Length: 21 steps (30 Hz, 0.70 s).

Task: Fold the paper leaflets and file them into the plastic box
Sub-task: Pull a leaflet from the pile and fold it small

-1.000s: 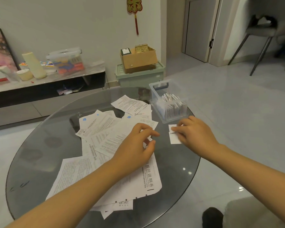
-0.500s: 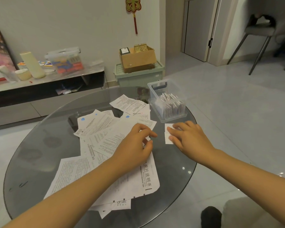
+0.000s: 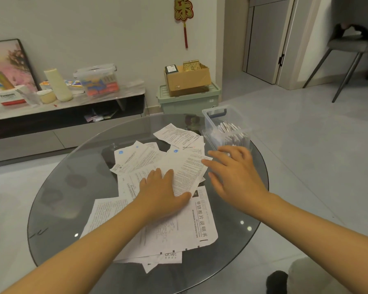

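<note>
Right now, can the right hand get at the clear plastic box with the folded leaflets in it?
Probably yes. The right hand is open, holds nothing and hovers just in front of the plastic box, whose top is open. Nothing stands between them; the left hand lies flat on the loose leaflets, off to the side.

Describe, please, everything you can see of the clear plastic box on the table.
The plastic box is a lidless rectangular tub of clear, slightly frosted plastic with a bluish handle bar at its far end. It stands upright at the far right edge of the round glass table, holding folded white leaflets on edge. The right hand is spread just in front; contact is unclear.
</note>
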Available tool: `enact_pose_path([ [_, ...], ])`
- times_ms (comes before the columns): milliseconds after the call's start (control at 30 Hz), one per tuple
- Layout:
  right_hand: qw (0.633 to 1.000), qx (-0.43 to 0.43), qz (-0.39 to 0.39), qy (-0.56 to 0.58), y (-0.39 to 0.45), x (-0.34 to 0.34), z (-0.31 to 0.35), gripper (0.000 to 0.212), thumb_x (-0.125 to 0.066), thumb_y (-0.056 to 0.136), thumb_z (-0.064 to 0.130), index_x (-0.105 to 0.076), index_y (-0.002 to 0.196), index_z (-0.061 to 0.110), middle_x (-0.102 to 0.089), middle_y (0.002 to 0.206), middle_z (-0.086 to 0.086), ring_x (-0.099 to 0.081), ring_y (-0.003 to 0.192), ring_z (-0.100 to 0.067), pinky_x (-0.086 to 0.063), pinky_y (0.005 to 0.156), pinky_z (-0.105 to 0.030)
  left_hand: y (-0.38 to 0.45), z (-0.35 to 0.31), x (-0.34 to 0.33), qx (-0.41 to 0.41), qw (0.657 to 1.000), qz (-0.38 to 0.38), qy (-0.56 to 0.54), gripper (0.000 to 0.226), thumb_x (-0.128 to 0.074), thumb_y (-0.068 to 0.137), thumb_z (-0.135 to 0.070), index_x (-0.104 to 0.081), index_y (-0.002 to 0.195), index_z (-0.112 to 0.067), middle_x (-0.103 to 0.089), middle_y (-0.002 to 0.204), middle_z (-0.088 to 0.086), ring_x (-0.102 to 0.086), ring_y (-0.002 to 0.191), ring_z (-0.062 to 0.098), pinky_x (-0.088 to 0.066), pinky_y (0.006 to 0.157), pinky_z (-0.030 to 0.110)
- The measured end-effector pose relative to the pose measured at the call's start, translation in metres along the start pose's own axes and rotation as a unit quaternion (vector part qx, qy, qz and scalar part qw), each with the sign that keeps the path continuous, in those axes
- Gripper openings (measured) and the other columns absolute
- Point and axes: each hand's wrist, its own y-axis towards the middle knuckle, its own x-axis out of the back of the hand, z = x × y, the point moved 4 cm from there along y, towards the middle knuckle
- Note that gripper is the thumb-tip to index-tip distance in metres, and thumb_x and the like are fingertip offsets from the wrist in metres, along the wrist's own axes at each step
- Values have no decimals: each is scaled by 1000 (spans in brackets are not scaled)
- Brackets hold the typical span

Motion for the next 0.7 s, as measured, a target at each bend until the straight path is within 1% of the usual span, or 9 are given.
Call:
enact_pose_path([
  [100,1000,10,13,17,4,-2,15,27,-62,76,27,-73,100,20,-70,109,-2,-61,109,-28,-22,98,-39,1,2,-1,6,999,45,14,94,-42,82,-71,-5,151,-19,-3,158,12,-2,146,30,-11,118,48],
  [200,999,27,22,31,8,-8,26,23,-69,75,26,-74,96,19,-72,102,0,-62,105,-28,-22,95,-38,-2,3,0,-5,995,94,33,102,-43,79,-75,5,151,-21,11,158,14,10,146,30,-4,116,48],
  [367,994,50,85,44,9,-22,38,27,-55,83,31,-73,99,20,-71,99,3,-58,110,-27,-19,95,-35,-10,12,3,-44,986,154,33,112,-50,74,-76,14,149,-24,20,156,11,19,144,26,3,116,46],
  [433,989,72,120,46,9,-26,42,32,-45,92,34,-68,111,22,-68,109,7,-47,121,-21,-12,100,-33,-13,15,3,-60,983,168,42,113,-52,73,-75,15,149,-25,21,156,10,20,144,25,5,116,46],
  [467,986,79,136,52,8,-30,42,34,-42,95,37,-64,118,24,-64,115,9,-43,124,-18,-9,101,-31,-15,16,2,-67,983,165,41,112,-53,74,-74,13,149,-26,19,157,10,18,144,25,4,116,46],
  [500,984,83,143,61,7,-32,42,36,-39,97,39,-60,122,25,-62,119,10,-42,122,-15,-8,101,-29,-15,16,3,-74,984,155,37,108,-53,75,-73,9,150,-28,16,158,9,15,145,25,3,116,46],
  [600,981,74,158,82,6,-34,44,39,-36,97,42,-53,129,27,-57,124,12,-44,117,-12,-14,100,-27,-18,16,5,-99,990,95,13,89,-54,79,-67,-8,150,-37,2,160,4,3,146,22,-2,116,45],
  [700,974,58,194,103,7,-30,41,41,-38,96,45,-50,132,30,-54,129,12,-42,122,-12,-18,101,-28,-20,17,7,-122,991,45,11,78,-52,80,-67,-20,147,-42,-11,159,0,-6,145,20,-6,116,42],
])
